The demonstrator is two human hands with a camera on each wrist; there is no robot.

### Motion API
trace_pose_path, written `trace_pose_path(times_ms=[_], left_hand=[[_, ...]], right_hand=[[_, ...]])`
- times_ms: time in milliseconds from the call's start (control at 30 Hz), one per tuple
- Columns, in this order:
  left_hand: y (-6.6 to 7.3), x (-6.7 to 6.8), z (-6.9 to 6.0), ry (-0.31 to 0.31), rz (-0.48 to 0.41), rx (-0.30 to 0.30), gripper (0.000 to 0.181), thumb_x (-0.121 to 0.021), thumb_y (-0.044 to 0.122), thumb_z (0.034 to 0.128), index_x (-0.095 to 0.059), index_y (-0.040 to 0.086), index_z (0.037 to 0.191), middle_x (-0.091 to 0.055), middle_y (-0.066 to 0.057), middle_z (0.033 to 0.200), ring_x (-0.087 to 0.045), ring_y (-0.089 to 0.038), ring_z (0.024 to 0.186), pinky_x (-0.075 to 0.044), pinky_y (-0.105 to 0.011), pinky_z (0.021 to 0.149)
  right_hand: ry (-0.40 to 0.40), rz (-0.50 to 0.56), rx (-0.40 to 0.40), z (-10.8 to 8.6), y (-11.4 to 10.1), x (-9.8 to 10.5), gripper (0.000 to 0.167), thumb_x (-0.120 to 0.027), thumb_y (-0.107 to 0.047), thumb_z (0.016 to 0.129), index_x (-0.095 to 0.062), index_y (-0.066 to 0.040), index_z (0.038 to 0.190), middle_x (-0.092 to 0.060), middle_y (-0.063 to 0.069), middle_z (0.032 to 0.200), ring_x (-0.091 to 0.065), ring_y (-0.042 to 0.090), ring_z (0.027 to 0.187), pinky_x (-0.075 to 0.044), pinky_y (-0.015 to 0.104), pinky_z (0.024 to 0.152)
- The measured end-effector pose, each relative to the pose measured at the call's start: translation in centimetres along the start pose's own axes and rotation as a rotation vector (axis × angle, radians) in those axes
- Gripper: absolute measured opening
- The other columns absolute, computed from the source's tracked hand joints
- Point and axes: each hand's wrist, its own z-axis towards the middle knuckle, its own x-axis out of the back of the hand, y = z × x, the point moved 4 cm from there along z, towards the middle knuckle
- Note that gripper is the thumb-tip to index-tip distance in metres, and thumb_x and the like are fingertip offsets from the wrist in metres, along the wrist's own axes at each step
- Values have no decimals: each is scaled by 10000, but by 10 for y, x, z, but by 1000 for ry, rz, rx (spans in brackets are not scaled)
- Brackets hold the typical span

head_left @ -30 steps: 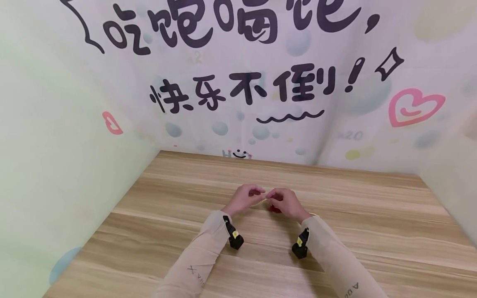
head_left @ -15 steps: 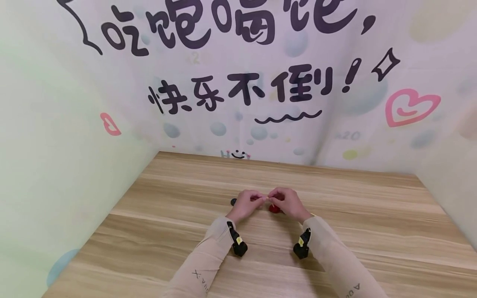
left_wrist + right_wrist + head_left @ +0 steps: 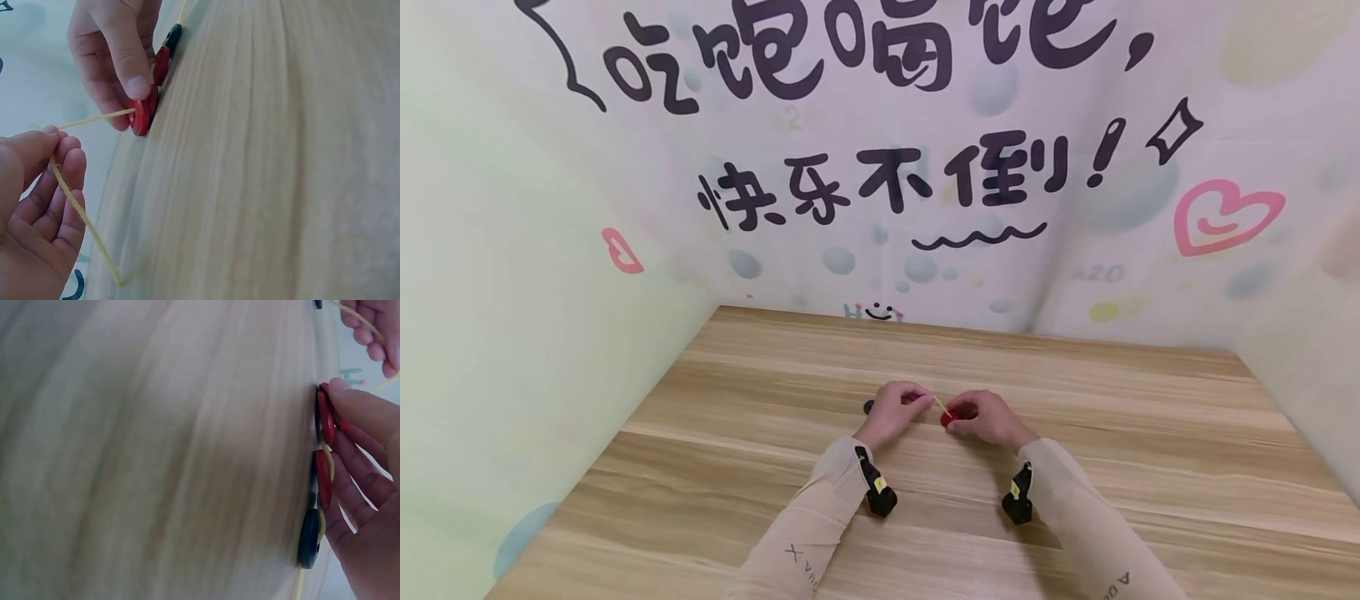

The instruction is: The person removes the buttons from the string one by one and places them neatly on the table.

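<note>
My left hand [image 3: 895,412] pinches a yellow cord [image 3: 84,212] between thumb and forefinger, and the cord's free end hangs below. From that pinch the cord runs straight to a red button-like disc [image 3: 140,117] and meets its face. My right hand [image 3: 988,417] pinches this disc at the tabletop, thumb on the near side and fingers behind. In the right wrist view, another red disc [image 3: 323,478] and a dark disc [image 3: 308,539] follow along the cord, under the palm. How the cord passes through the held disc is hidden.
A separate dark disc [image 3: 868,407] lies on the wooden table [image 3: 737,467], just left of my left hand and partly covered by it. A printed cloth wall [image 3: 820,275] stands behind the table, with pale walls on both sides.
My right hand has let go of the cord by the left fingertips and come down to the red disc. The left hand shifted slightly, still pinching the cord, whose stretch between the hands now shows.
</note>
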Motion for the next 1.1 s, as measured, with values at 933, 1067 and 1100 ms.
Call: trace_pose_path(times_ms=[933, 1067, 1100], left_hand=[[-5, 5, -4, 1, 21, -11, 149, -583, 151, 857, -670, 35, 892, -637, -2, 772, -551, -51, 677, -452, -197, 631], [-5, 7, -5, 9, 27, -6, 150, -585, 160, 855, -671, 44, 896, -638, 7, 772, -553, -50, 682, -453, -202, 636], [-5, 7, -5, 10, 28, -9, 151, -586, 162, 854, -671, 43, 895, -638, 6, 771, -554, -51, 682, -453, -204, 635]], right_hand=[[4, 26, -71, 5, 0, -2, 228, -659, -51, 780, -619, -4, 999, -606, 63, 882, -548, 167, 789, -471, 317, 698], [8, 23, -72, 5, 2, -2, 141, -642, -85, 804, -637, -30, 934, -596, 40, 827, -518, 154, 722, -459, 277, 638], [12, 24, -80, 5, 2, -2, 125, -640, -101, 808, -640, -47, 920, -590, 29, 820, -505, 151, 715, -450, 268, 634]])
